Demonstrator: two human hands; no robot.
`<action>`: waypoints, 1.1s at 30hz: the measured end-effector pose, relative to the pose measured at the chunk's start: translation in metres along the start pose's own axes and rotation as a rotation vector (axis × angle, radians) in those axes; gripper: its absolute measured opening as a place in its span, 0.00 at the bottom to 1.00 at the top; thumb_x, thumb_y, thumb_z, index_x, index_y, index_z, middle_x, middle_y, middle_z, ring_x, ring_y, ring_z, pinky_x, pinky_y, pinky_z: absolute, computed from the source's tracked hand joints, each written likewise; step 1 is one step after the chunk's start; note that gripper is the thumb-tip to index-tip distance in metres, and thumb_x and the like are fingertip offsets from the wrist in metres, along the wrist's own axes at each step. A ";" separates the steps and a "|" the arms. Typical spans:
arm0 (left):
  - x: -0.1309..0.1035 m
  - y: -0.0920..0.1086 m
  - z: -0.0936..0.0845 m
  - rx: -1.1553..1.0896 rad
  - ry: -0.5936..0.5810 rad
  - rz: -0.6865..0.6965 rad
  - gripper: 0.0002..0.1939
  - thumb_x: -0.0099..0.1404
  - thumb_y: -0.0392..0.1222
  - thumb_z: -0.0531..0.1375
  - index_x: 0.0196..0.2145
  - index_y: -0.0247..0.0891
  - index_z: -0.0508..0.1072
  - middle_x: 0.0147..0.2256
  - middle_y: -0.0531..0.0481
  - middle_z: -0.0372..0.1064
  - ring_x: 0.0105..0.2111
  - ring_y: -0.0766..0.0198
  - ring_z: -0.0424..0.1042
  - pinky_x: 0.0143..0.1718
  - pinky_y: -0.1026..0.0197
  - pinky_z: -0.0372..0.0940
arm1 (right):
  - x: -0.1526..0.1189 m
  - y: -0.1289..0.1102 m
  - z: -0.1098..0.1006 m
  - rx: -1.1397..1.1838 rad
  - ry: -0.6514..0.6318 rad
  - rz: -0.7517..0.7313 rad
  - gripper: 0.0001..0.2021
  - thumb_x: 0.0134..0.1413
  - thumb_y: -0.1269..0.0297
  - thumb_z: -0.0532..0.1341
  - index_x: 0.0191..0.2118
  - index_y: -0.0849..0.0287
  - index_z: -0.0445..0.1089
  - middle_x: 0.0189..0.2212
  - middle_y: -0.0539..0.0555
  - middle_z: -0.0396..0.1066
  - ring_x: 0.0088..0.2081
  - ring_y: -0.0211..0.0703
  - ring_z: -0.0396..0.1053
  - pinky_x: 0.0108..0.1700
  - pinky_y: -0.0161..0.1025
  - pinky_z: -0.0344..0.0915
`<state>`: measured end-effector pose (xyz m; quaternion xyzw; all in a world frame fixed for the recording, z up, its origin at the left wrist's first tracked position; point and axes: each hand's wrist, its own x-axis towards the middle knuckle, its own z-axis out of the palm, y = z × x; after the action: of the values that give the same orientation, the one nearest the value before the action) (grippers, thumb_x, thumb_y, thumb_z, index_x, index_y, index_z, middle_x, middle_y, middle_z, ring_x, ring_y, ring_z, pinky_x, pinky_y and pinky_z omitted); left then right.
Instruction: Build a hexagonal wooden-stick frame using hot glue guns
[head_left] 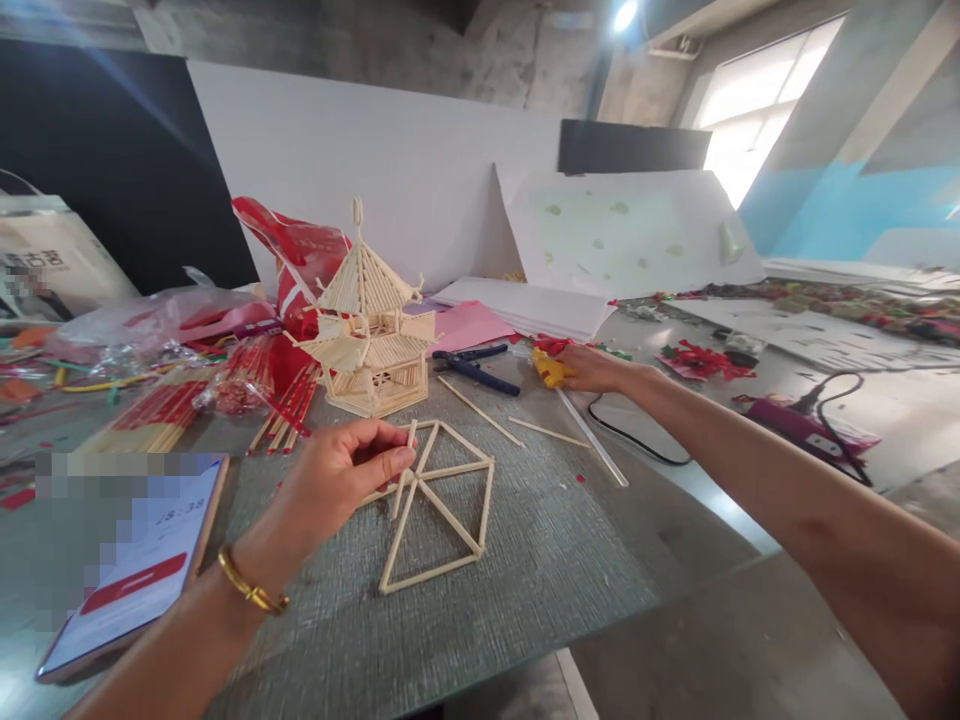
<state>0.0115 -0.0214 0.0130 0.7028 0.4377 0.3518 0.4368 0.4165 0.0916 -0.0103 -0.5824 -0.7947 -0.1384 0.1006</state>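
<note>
My left hand (352,465) is closed, pinching a short wooden stick (403,490) between thumb and fingertips. That stick is tilted over the hub of a flat hexagon-like frame (454,515) made of glued sticks, whose left part is hidden behind the hand. Reaching far forward, my right hand (592,368) is closed around a yellow hot glue gun (550,368); a clear glue stick (592,440) trails from it towards me. Behind the frame stands a finished-looking pagoda model (371,350) of wooden sticks. Two loose sticks (480,410) lie between the frame and the glue gun.
Blue-handled pliers (480,368) lie beside the pagoda. At left are bundles of sticks (157,410) and a phone (135,570). A black cord (637,445) curves under my right arm, and a purple power strip (814,430) sits at right. The table's front edge (555,650) is near.
</note>
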 end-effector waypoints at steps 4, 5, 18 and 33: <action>0.000 0.000 -0.001 -0.006 -0.011 0.009 0.12 0.54 0.47 0.62 0.32 0.37 0.75 0.25 0.53 0.69 0.24 0.69 0.64 0.26 0.65 0.62 | -0.004 0.001 -0.022 -0.053 0.013 0.000 0.14 0.44 0.67 0.61 0.39 0.64 0.69 0.37 0.59 0.70 0.38 0.47 0.66 0.39 0.39 0.60; 0.000 0.000 -0.001 -0.011 -0.014 0.008 0.12 0.54 0.47 0.62 0.32 0.37 0.74 0.25 0.53 0.69 0.24 0.69 0.64 0.26 0.65 0.62 | -0.005 0.000 -0.029 -0.069 0.051 0.023 0.16 0.46 0.65 0.60 0.43 0.64 0.68 0.39 0.61 0.69 0.38 0.48 0.66 0.39 0.39 0.60; -0.011 0.008 0.011 -0.352 -0.162 -0.054 0.10 0.55 0.45 0.60 0.27 0.37 0.64 0.27 0.49 0.72 0.21 0.71 0.60 0.22 0.66 0.56 | -0.018 -0.117 -0.076 -0.025 0.500 -0.019 0.17 0.52 0.57 0.59 0.45 0.61 0.61 0.43 0.61 0.66 0.40 0.51 0.66 0.35 0.42 0.63; 0.003 0.001 -0.018 -0.429 0.093 0.024 0.07 0.56 0.41 0.60 0.25 0.36 0.68 0.23 0.53 0.69 0.20 0.72 0.62 0.22 0.66 0.56 | -0.073 -0.173 -0.094 0.756 -0.421 -0.530 0.12 0.59 0.56 0.56 0.42 0.58 0.65 0.35 0.54 0.67 0.31 0.39 0.65 0.33 0.36 0.63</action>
<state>-0.0030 -0.0139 0.0213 0.5819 0.3642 0.4740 0.5514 0.2733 -0.0544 0.0373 -0.2990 -0.9127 0.2586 0.1034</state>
